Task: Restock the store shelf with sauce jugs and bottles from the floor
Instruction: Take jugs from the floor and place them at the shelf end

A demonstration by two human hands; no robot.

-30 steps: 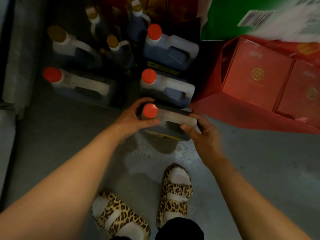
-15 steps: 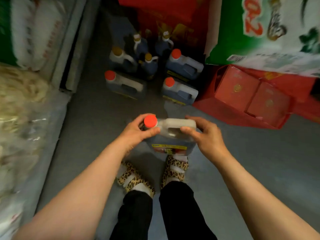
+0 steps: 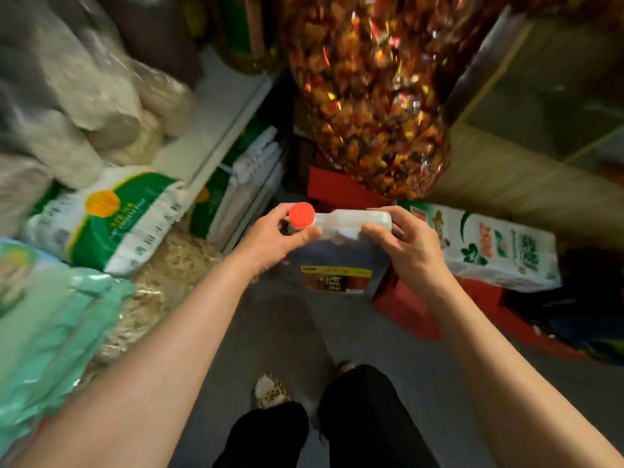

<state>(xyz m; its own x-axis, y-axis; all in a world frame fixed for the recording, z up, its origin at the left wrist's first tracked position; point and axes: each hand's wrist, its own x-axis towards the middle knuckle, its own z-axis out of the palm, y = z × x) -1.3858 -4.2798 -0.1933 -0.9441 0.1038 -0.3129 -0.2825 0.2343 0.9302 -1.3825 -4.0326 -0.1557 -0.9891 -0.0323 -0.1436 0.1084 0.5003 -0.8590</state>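
I hold one dark sauce jug (image 3: 337,261) in mid-air in front of me, well above the grey floor. It has a red cap, a white handle on top and a yellow and red label on its front. My left hand (image 3: 273,241) grips the neck just under the red cap. My right hand (image 3: 401,244) curls round the white handle at the jug's right end. The other jugs and bottles on the floor are out of view.
A white shelf (image 3: 216,130) on the left carries green-and-white sacks (image 3: 111,217), pale bags and noodles. A big clear bag of wrapped sweets (image 3: 368,96) hangs ahead. Red boxes (image 3: 415,312) and a printed carton (image 3: 486,248) lie right. My legs and sandal (image 3: 270,390) stand below.
I have lifted the jug off the floor and straightened up. The view swung up from the floor stock to the shelf and the sweets bag. Both hands kept their grip.
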